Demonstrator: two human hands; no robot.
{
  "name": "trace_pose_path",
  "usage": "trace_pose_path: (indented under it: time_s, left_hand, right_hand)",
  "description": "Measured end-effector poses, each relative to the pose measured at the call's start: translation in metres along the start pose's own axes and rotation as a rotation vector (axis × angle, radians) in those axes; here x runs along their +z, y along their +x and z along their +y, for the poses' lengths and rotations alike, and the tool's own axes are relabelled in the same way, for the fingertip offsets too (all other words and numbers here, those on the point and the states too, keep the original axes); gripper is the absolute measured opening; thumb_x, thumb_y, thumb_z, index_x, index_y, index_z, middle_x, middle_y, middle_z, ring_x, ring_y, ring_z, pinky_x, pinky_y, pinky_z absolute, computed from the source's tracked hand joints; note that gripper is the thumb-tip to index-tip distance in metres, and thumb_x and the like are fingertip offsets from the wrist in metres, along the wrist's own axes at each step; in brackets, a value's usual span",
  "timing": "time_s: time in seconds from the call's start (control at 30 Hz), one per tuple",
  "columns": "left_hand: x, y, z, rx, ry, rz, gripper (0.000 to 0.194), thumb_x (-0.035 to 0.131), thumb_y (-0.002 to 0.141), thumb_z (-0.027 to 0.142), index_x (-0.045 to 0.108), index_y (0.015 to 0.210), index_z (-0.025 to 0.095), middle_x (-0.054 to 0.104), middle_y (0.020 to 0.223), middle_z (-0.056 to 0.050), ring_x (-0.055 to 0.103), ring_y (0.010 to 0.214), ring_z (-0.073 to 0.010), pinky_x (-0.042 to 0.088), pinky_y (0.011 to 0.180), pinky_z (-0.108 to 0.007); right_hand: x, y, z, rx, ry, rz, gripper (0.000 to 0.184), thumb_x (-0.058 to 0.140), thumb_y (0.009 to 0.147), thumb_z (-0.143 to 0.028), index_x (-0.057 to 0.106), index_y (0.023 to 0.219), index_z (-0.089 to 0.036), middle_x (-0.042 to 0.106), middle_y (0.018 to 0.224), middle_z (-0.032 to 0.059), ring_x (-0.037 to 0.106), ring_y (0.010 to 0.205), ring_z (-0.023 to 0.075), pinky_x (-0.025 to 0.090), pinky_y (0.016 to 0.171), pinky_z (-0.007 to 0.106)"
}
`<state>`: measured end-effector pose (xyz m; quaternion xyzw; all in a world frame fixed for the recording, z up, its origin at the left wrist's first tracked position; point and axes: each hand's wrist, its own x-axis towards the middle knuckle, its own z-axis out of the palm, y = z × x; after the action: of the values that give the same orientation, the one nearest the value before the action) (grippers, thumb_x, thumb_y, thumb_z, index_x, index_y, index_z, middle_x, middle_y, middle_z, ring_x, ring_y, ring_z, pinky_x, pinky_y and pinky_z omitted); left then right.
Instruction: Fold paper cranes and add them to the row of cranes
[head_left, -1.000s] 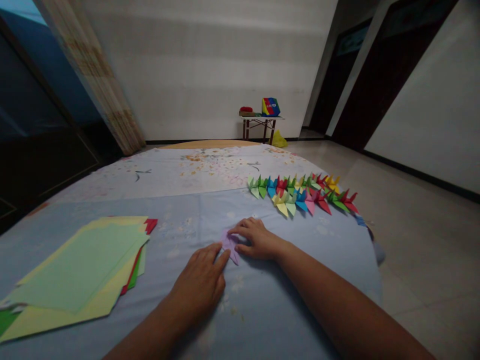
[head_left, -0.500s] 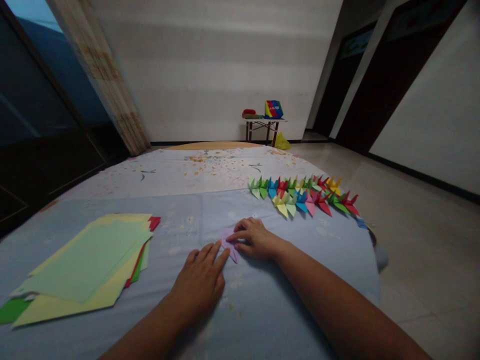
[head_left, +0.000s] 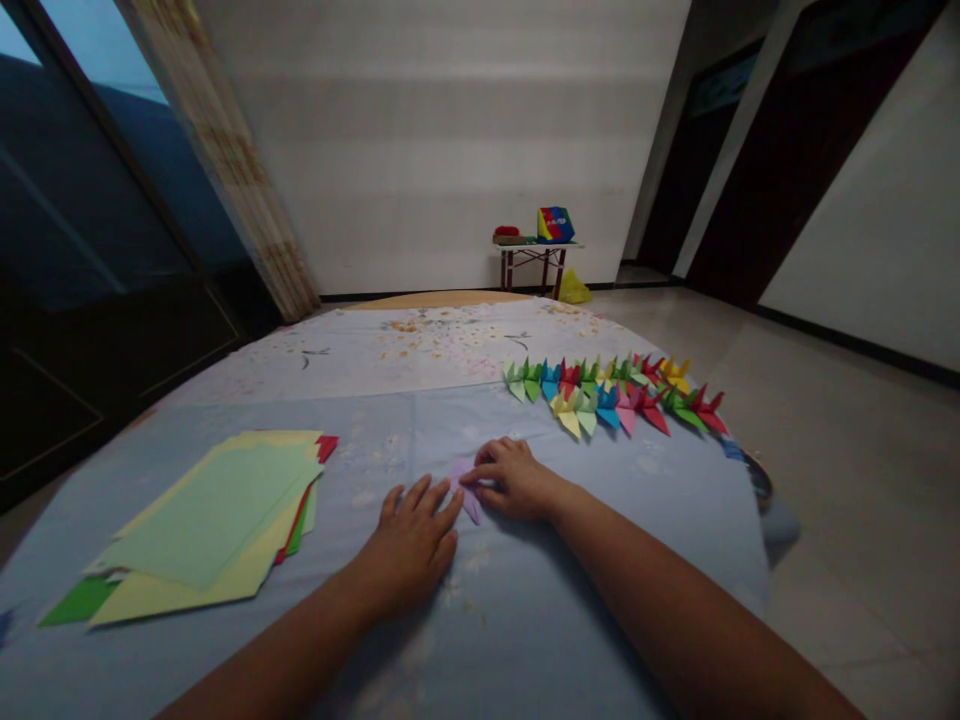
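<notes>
A small folded piece of purple paper [head_left: 466, 497] lies on the light blue cloth [head_left: 570, 620] in front of me. My right hand [head_left: 512, 478] rests on its right side with the fingers curled and pressing it down. My left hand [head_left: 411, 543] lies flat beside it, fingers stretched out, the fingertips touching the paper's left edge. Much of the purple paper is hidden under the two hands.
A stack of green, yellow and red paper sheets [head_left: 210, 520] lies to the left. Several folded paper cranes [head_left: 611, 392] in many colours stand in rows at the back right. The cloth's edge drops to the tiled floor [head_left: 847, 480] on the right. A small table [head_left: 534, 258] stands by the far wall.
The camera has swung slightly left, shifting everything right in the picture. Both hands stay on the purple paper; the left hand's fingers have spread a little.
</notes>
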<state>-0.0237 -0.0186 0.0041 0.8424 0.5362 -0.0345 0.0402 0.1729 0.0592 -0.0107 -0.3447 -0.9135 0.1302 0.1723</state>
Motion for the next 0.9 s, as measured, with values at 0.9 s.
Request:
trace_pose_path:
  time_s: [0.9]
  left_hand:
    - [-0.01, 0.027, 0.006, -0.012, -0.116, 0.259, 0.033, 0.043, 0.083, 0.021, 0.058, 0.113, 0.021, 0.058, 0.119, -0.009, 0.047, 0.112, -0.0226, 0.03, 0.094, -0.043]
  right_hand:
    - [-0.006, 0.0, 0.001, 0.138, -0.132, 0.068, 0.028, 0.054, 0.082, -0.041, 0.062, 0.107, -0.034, 0.056, 0.092, 0.0062, 0.042, 0.094, 0.0215, 0.021, 0.087, 0.042]
